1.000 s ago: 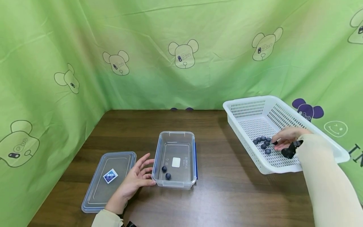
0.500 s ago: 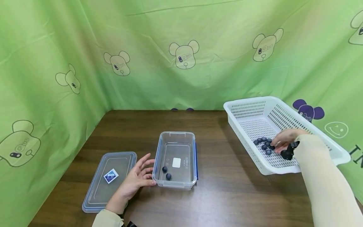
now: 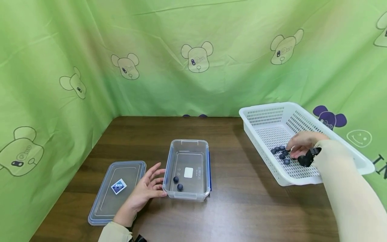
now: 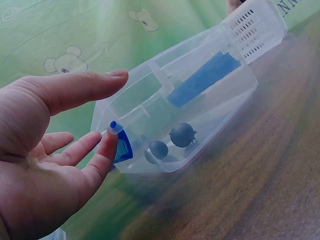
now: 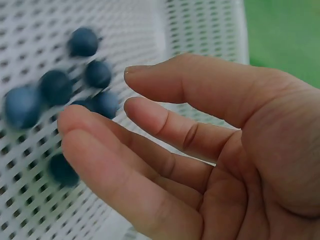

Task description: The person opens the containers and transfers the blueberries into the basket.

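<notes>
My left hand (image 3: 147,188) rests beside a clear plastic food container (image 3: 189,146), its spread fingers touching the container's left side. Two blueberries (image 4: 183,135) lie inside at the near end, seen through the wall in the left wrist view. On the right, my right hand (image 3: 304,144) reaches down into a white perforated basket (image 3: 257,131). Several blueberries (image 5: 56,87) are scattered on the basket floor by its fingertips. In the right wrist view thumb and fingers stand apart with nothing between them, and the fingertips partly cover some berries.
A clear lid (image 3: 105,201) with a blue rim and a diamond-shaped sticker lies left of the container. All of it stands on a dark wooden table (image 3: 229,215). A green printed cloth (image 3: 229,84) hangs behind and at the sides.
My right hand has shifted slightly left over the blueberries in the basket. The left hand and the container have stayed put.
</notes>
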Action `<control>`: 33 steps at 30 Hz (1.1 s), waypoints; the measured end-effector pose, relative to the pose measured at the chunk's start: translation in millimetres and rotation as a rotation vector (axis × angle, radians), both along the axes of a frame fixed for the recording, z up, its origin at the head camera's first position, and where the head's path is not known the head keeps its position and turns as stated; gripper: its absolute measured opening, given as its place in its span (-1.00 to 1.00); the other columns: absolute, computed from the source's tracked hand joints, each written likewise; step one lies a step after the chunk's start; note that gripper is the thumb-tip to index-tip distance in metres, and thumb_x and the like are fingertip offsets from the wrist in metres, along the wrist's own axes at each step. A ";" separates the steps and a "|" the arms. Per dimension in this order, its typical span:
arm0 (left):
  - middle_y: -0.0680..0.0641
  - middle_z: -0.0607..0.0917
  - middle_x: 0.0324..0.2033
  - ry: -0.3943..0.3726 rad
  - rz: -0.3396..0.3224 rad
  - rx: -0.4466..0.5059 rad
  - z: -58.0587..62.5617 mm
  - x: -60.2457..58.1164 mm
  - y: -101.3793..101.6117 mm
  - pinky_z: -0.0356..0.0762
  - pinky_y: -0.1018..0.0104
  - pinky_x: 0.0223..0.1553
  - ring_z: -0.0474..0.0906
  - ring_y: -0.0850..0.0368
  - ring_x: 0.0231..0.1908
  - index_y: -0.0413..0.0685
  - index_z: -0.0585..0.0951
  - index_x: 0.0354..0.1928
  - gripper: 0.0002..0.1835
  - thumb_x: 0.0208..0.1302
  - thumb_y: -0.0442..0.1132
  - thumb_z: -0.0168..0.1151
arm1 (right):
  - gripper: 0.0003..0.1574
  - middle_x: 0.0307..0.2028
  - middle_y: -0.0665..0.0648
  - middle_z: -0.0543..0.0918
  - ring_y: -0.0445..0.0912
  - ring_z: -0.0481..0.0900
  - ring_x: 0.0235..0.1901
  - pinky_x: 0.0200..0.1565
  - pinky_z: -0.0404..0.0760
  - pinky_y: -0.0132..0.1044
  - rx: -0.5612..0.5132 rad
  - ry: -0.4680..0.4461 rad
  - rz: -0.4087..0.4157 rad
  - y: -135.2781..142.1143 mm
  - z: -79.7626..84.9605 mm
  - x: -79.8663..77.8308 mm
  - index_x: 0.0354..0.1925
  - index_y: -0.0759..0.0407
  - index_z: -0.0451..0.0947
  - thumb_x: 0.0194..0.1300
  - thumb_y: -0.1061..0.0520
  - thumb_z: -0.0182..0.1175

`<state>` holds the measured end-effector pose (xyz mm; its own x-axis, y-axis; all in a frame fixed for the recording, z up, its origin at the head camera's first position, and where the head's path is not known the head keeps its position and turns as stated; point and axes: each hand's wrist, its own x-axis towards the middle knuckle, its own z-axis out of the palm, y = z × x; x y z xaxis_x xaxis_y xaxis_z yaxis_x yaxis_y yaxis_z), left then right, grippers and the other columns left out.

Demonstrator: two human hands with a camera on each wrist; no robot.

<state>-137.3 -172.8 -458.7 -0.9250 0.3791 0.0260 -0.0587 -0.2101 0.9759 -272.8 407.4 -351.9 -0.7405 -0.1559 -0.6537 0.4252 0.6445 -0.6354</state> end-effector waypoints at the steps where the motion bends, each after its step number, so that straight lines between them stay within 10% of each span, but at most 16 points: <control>1: -0.48 0.13 0.37 -0.003 -0.001 -0.001 0.3 -0.2 0.2 0.60 0.34 -0.02 0.47 0.06 0.05 -0.33 -0.12 0.53 0.18 -0.05 -0.63 0.44 | -0.84 -0.44 0.20 0.70 -0.09 0.71 -0.44 -0.27 0.71 -0.29 -0.013 0.018 -0.005 -1.8 4.1 -1.0 -0.22 0.41 0.53 0.28 0.28 0.16; 19: -0.48 0.11 0.37 -0.005 -0.004 0.002 0.5 0.1 0.0 0.62 0.33 -0.04 0.47 0.05 0.04 -0.33 -0.12 0.53 0.17 -0.04 -0.64 0.42 | -0.81 -0.35 0.17 0.64 -0.06 0.68 -0.37 -0.17 0.72 -0.16 -0.169 0.283 0.106 -92.6 45.1 -18.7 -0.09 0.41 0.41 0.37 0.31 0.11; 33: -0.51 0.12 0.35 0.031 -0.008 0.009 -0.8 -0.8 -0.3 0.61 0.33 -0.05 0.48 0.08 0.03 -0.36 -0.11 0.52 0.16 -0.06 -0.67 0.39 | -0.64 -0.36 0.23 0.71 0.04 0.73 -0.38 -0.28 0.73 -0.14 -0.126 0.382 0.424 -218.7 45.4 -11.9 -0.06 0.49 0.46 0.21 0.32 0.26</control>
